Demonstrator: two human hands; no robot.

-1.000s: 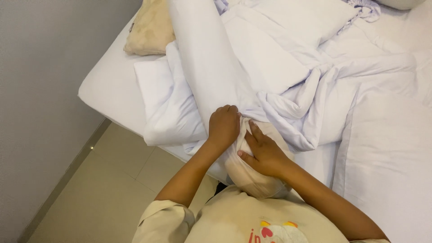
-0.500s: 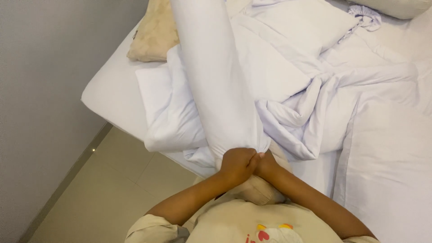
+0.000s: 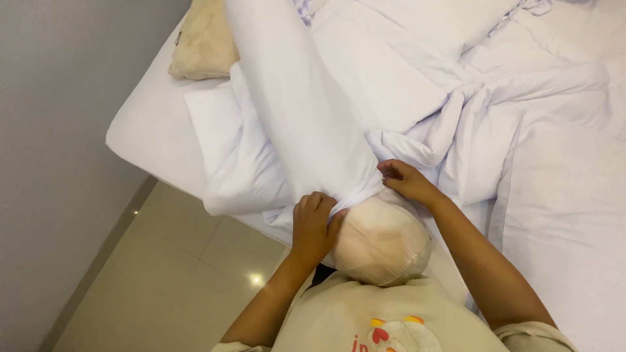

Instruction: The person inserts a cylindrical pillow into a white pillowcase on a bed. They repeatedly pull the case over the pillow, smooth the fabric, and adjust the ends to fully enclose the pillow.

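Bright, soft, even light; sharp focus; small glare on floor tile [image 3: 255, 279].

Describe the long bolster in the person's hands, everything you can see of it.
The bolster is a long cylinder lying lengthwise across the bed's edge toward the person. Its rounded near end is bare, cream and yellow-stained, soft-looking fabric. The rest sits inside a smooth white cover, whose gathered opening bunches around that end. The left hand and right hand each grip the cover's edge on either side. It rests on rumpled white bedding.

Bolster [image 3: 381, 238] in cover [image 3: 306, 117], on bed [image 3: 150, 130]; pillow [image 3: 203, 42] behind-left.
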